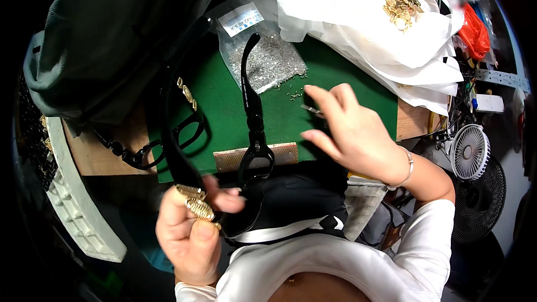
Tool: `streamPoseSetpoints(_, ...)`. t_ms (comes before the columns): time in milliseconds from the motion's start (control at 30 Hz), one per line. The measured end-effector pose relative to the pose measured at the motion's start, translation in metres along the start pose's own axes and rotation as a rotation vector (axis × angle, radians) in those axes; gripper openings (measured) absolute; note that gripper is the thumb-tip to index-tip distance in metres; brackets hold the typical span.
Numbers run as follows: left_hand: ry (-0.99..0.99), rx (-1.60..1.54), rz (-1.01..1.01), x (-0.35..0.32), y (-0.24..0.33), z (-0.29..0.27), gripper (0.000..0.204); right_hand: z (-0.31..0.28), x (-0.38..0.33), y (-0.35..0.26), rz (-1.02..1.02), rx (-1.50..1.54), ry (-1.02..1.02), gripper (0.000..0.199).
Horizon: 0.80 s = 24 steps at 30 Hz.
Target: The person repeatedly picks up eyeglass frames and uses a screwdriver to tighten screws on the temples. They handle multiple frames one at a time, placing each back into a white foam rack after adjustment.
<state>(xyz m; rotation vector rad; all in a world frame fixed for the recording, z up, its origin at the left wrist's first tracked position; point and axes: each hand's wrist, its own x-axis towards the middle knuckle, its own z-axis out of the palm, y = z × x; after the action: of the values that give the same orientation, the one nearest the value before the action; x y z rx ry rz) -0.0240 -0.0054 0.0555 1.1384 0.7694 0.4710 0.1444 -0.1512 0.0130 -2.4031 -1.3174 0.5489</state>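
My left hand (193, 240) is closed on a pair of black glasses, pinching the gold ornament (199, 208) where the temple meets the front. The long temple (174, 134) points up and away; one lens is partly hidden behind my fingers. Over the green mat (347, 78), my right hand (355, 134) has thumb and forefinger curved around slim metal tweezers (312, 111), mostly hidden by the hand. Their tips are close to several tiny loose screws (295, 95). Beyond these lies a clear plastic bag (268, 59) of small metal screws. More black glasses (256, 134) stand between my hands, temple upward.
Another black glasses frame (142, 156) lies at the left, near a gold ornament (186, 94). White wrapping (358, 17) with gold pieces (400, 8) covers the far right. A dark bag (117, 33) bulks at the far left. Fans (470, 151) stand at the right.
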Motion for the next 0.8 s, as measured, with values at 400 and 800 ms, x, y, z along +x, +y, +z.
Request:
streamPoseSetpoints(400,-0.224,-0.462,-0.205,0.015,0.004,-0.028,0.031,0.01,-0.005,0.013,-0.016,-0.024,0.147,0.032)
streamPoseSetpoints(800,-0.458,-0.793,-0.698,0.019,-0.028,0.003,0.025,0.014,-0.004,0.01,0.008,-0.079,0.151,0.036)
